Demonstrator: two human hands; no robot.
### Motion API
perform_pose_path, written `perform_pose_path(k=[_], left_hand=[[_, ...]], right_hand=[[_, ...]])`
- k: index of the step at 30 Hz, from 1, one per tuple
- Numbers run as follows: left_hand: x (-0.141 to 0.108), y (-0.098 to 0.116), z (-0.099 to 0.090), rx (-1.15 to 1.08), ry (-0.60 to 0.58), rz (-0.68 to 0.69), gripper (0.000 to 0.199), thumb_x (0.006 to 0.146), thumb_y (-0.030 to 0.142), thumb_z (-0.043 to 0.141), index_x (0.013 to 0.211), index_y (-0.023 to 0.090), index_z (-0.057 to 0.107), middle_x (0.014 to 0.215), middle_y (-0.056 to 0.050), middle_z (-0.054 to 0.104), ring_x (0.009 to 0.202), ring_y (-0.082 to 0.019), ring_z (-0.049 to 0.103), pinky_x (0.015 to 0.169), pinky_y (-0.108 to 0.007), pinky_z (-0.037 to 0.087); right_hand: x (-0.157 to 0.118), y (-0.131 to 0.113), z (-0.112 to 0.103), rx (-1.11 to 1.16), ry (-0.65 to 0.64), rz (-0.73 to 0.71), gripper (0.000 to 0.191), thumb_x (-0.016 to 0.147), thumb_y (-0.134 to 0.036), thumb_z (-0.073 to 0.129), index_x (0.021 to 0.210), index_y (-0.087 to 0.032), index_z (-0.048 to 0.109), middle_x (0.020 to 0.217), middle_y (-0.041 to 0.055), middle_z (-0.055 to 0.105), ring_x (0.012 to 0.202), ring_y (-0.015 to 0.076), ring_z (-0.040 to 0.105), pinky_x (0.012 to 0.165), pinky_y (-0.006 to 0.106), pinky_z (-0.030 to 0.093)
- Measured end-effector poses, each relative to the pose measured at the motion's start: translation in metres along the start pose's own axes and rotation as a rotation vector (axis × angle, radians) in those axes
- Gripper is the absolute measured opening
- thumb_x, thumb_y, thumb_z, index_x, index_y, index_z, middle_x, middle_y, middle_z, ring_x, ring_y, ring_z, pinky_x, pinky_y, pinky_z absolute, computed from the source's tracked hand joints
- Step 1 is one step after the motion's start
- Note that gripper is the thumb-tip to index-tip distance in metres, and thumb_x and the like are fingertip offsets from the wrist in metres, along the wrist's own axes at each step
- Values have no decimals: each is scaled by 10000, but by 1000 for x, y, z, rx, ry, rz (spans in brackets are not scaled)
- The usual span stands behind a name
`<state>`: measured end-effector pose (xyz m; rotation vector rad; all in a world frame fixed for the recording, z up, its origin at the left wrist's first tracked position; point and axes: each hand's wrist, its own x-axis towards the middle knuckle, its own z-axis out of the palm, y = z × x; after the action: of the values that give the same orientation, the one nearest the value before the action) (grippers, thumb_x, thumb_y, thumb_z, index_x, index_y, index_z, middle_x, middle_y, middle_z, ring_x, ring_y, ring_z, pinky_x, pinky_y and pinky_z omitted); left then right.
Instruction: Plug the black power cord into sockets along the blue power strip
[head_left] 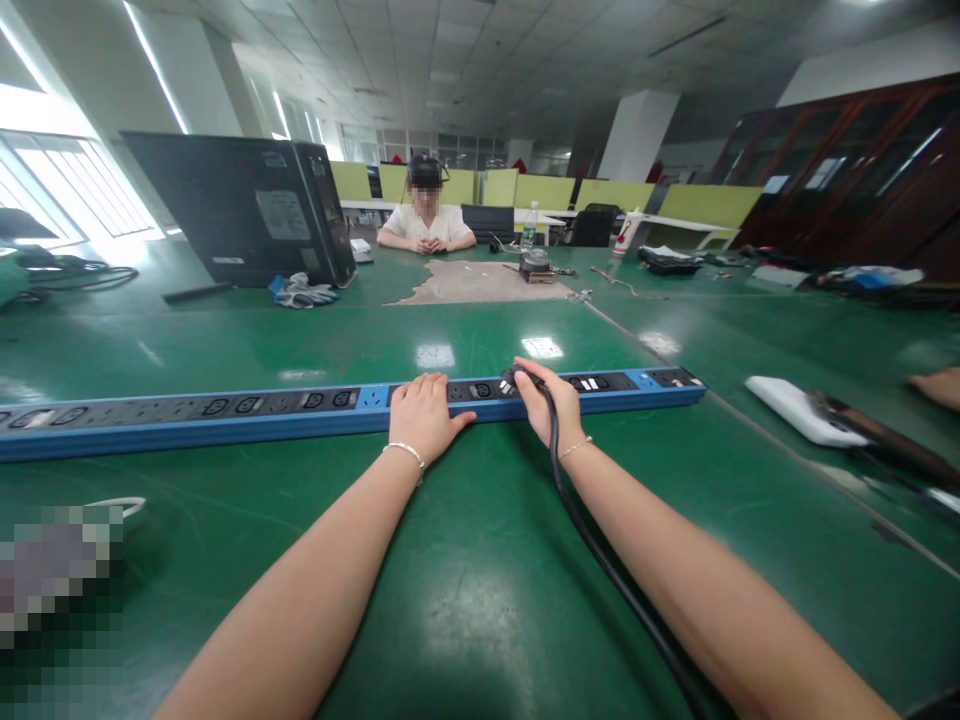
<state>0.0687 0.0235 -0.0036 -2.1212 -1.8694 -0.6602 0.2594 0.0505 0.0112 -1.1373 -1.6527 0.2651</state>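
Observation:
A long blue power strip with black sockets lies across the green table. My left hand is laid over its middle, fingers curled toward the far edge and thumb along the near side, gripping it. Just to the right, my right hand pinches a black plug above the strip's sockets. The plug's metal pins show, pointing left and down, and appear outside the sockets. From the plug, a thick black cord drops past my right wrist and runs to the bottom edge.
A black computer case stands at the back left beside gloves. Across the table sits a person, hands together. A bottle and a dark round device stand behind the strip. At right lies a white object; part of another hand shows.

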Motion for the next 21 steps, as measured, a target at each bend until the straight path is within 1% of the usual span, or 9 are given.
perform_pose_path(k=[4,8,12,16,18,21], left_hand=[[1,-1,1,-28,-8,-20,628,729,565,580,1211,173,493,1271,-125,550,1201,-263,455,991,-396,312],[2,-2,2,-41,23,-13,604,722,538,593,1185,161,507,1239,-130,573,1178,-268,479,985,-393,322],[2,-2,4,-51,59,6,533,754,473,554,1165,136,516,1213,-131,589,1162,-262,494,975,-388,330],[2,-1,2,-48,52,-2,410,812,350,468,1158,138,523,1219,-122,589,1177,-242,484,971,-374,327],[2,0,-1,-36,34,-10,386,836,291,422,1170,124,518,1217,-128,590,1184,-236,479,970,-366,326],[1,0,-5,-3,-5,9,409,835,222,394,1208,86,489,1235,-147,574,1188,-244,474,964,-358,328]], right_hand=[[-1,-21,28,26,-105,1,301,841,-330,517,1063,-192,667,1017,47,704,955,176,644,888,288,477],[4,-32,46,2,-149,16,285,844,-275,515,1059,-169,668,1029,57,701,963,163,641,904,264,460],[9,-40,53,-101,-201,27,285,855,-281,500,1073,-190,659,1046,42,696,969,156,639,906,256,459],[10,-56,54,-254,-305,1,309,874,-294,465,1110,-199,641,1082,43,683,995,161,630,912,246,448],[10,-65,56,-358,-343,-6,319,885,-308,437,1119,-216,633,1052,45,693,964,173,641,883,258,460],[9,-73,61,-490,-367,-37,330,904,-310,383,1109,-234,630,961,54,711,879,192,660,805,277,481]])
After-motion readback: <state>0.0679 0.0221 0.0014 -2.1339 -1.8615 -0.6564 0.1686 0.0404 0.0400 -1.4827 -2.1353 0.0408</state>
